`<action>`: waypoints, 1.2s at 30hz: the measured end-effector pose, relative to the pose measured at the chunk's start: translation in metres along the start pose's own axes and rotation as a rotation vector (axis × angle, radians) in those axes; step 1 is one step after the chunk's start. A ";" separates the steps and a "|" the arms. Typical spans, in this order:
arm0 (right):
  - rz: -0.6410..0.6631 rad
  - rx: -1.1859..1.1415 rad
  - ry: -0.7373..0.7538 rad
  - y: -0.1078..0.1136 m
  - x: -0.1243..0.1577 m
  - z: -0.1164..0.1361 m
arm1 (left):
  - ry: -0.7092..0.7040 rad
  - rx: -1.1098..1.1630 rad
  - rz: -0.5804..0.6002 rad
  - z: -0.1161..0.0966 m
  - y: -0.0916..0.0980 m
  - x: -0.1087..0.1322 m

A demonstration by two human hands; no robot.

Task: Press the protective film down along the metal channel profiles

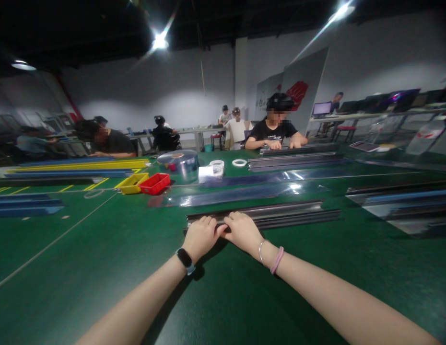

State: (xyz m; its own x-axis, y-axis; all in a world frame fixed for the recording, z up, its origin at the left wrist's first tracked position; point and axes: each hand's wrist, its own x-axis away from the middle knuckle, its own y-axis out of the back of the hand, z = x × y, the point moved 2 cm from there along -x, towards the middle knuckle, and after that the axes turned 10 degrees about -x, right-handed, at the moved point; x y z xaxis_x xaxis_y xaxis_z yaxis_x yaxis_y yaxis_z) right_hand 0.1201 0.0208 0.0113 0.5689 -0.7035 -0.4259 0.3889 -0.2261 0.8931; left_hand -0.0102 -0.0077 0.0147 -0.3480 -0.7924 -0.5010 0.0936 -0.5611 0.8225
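Note:
Two long dark profiles lie side by side on the green table [194, 306], the rear one [287, 209] and the front one [298, 219]. My left hand [203, 235], with a watch at the wrist, grips the left part of the front profile, fingers curled over it. Close beside it, my right hand [242, 232] has its fingers bent over the same profile. Both thumbs point toward each other along its near side, nearly touching. The fingertips are hidden behind the profiles.
Clear film strips [237, 195] lie behind the profiles. Yellow [133, 184] and red [155, 184] trays stand at the back left, near a film roll [187, 165]. More profiles [417, 199] lie at right. Across the table a person [275, 129] handles other profiles.

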 end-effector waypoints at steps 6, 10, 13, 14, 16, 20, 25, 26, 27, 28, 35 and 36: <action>0.007 -0.030 -0.021 -0.002 -0.001 0.000 | 0.035 0.009 0.015 -0.001 0.000 0.000; 0.050 -0.037 -0.055 -0.003 -0.003 -0.003 | 0.056 0.000 0.041 -0.001 0.000 -0.002; 0.084 -0.032 -0.057 -0.002 -0.005 -0.004 | 0.067 -0.010 0.057 -0.001 0.001 -0.003; 0.085 -0.028 -0.053 -0.002 -0.005 -0.004 | 0.067 -0.013 0.060 -0.001 0.002 -0.004; 0.071 -0.021 -0.037 0.000 -0.004 -0.003 | 0.066 -0.020 0.061 -0.002 0.002 -0.004; 0.053 -0.036 -0.009 0.001 -0.002 0.000 | 0.056 -0.039 0.058 -0.003 0.004 -0.002; 0.068 -0.076 0.006 0.002 -0.001 0.001 | 0.030 -0.005 0.038 -0.003 0.006 0.001; 0.073 -0.077 0.006 0.002 -0.001 0.000 | 0.018 0.011 0.033 -0.002 0.006 0.002; 0.081 -0.077 0.006 0.003 -0.002 0.000 | 0.007 0.027 0.031 -0.002 0.007 0.002; 0.091 -0.075 0.005 0.004 -0.002 0.000 | 0.000 0.039 0.033 -0.002 0.007 0.002; 0.120 -0.072 -0.006 0.007 -0.003 0.002 | 0.002 0.024 0.091 -0.001 0.009 -0.002; 0.113 -0.075 -0.005 0.006 -0.002 0.002 | -0.005 0.018 0.098 -0.001 0.010 -0.003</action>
State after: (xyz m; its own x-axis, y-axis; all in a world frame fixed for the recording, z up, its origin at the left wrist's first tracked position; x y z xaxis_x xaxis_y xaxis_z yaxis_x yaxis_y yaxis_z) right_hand 0.1201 0.0198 0.0182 0.6085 -0.7251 -0.3223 0.3755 -0.0947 0.9220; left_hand -0.0073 -0.0110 0.0239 -0.3426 -0.8422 -0.4163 0.1104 -0.4761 0.8724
